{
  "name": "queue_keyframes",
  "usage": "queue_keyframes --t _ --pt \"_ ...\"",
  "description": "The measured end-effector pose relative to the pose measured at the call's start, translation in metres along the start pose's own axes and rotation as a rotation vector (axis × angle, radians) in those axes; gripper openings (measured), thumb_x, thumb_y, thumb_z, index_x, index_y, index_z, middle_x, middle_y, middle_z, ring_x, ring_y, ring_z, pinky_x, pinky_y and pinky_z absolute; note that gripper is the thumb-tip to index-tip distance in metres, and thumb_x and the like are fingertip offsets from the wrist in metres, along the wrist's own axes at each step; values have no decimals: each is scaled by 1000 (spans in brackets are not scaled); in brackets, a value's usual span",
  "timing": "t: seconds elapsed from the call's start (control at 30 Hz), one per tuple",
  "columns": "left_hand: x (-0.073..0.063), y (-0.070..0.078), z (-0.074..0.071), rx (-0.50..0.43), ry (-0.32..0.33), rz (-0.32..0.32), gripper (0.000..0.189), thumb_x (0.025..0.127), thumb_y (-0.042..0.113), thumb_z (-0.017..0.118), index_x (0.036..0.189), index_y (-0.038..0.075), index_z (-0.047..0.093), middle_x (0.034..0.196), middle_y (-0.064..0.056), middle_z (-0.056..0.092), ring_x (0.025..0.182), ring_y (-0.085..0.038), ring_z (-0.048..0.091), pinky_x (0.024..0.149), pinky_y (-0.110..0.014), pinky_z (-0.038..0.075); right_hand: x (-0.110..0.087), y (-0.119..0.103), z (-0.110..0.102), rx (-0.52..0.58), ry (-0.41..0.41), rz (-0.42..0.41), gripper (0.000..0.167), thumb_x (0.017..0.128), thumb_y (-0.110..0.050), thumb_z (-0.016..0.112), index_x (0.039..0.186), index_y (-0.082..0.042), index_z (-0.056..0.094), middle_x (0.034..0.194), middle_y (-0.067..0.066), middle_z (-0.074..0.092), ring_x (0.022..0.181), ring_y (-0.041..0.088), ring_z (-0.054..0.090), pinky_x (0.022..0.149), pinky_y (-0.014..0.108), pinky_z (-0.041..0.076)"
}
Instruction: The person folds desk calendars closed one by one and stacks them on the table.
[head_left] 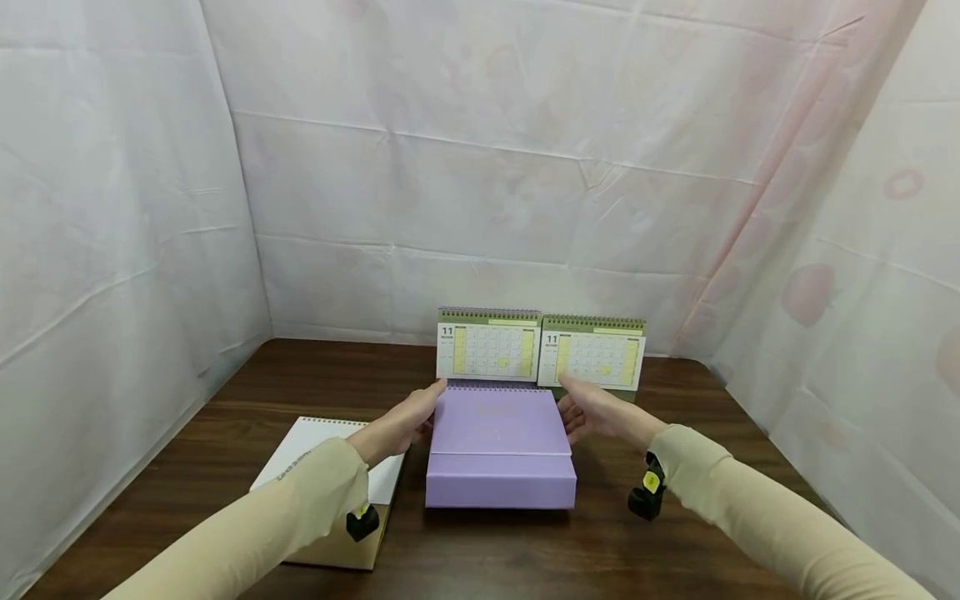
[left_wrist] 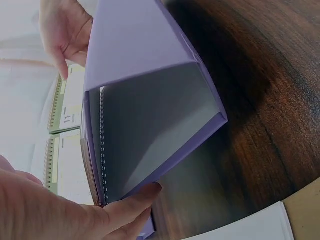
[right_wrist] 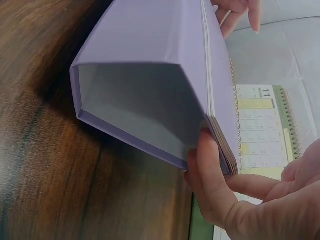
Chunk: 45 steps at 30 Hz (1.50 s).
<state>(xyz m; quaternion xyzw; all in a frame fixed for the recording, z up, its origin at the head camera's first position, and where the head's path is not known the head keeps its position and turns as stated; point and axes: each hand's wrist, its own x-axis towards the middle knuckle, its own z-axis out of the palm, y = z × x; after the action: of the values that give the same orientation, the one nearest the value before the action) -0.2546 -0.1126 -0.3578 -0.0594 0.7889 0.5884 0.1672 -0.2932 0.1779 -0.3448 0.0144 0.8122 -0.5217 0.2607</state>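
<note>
Both hands hold a purple spiral-bound desk calendar (head_left: 501, 425), set up as a hollow stand with its cover sloping up towards the back. At its left side the left hand (head_left: 408, 419) grips the back edge, the thumb along the top corner and fingers reaching under the side. On the opposite side the right hand (head_left: 596, 410) grips the same part; in the right wrist view its fingers (right_wrist: 212, 170) pinch the edge of the page stack. Through the side openings the grey inside (left_wrist: 155, 120) of the calendar shows.
Two green-topped desk calendars, a left one (head_left: 495, 350) and a right one (head_left: 592, 354), stand side by side right behind. A white spiral-bound calendar (head_left: 390, 475) with a tan base lies at the left, partly under the left forearm. White cloth (head_left: 480, 200) walls the dark wooden table (head_left: 675, 533).
</note>
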Motion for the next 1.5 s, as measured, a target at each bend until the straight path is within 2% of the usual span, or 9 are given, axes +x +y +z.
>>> queue_keyframes --t 0.23,0.4,0.57,0.77,1.0,1.33,1.5 --pt "3 -4 1 -9 -7 -22 71 103 48 27 148 -6 23 143 -31 35 114 -40 52 98 -52 46 2 3 2 -7 6 -6 75 105 -47 18 123 18 52 104 27 65 88 29 65 73 40 58" --pt "4 -6 2 -4 -10 -32 74 103 47 28 151 -7 15 151 -33 23 129 -49 40 110 -60 32 4 6 4 -39 8 -27 77 105 -47 16 123 18 52 105 27 65 86 28 66 73 40 58" --pt "6 -6 4 -14 -1 -41 73 103 46 28 151 -7 14 155 -32 16 138 -52 27 113 -63 24 3 10 7 -87 43 -71 77 105 -48 16 121 17 54 106 29 65 82 26 66 70 40 58" --pt "11 -11 7 -31 18 -51 73 103 46 28 150 -8 16 154 -33 18 138 -51 28 113 -62 27 4 13 12 -113 81 -87 76 105 -48 20 117 17 58 102 30 67 75 28 69 67 44 59" --pt "14 -15 8 -33 24 -48 73 103 45 29 150 -9 14 155 -33 16 138 -52 27 113 -60 28 10 16 18 -162 137 -68 78 105 -49 20 116 18 57 97 31 68 76 32 71 63 44 59" --pt "19 -18 11 -9 38 -65 72 102 45 30 151 -6 16 157 -29 15 143 -45 24 116 -56 25 18 19 22 -297 202 -35 77 103 -54 19 109 10 62 93 23 69 65 26 68 58 42 58" --pt "21 -20 13 17 59 -67 72 102 45 31 151 -5 19 156 -29 18 142 -46 24 115 -57 26 20 20 23 -308 212 -26 75 103 -54 20 105 8 61 90 21 69 61 25 66 56 42 58"
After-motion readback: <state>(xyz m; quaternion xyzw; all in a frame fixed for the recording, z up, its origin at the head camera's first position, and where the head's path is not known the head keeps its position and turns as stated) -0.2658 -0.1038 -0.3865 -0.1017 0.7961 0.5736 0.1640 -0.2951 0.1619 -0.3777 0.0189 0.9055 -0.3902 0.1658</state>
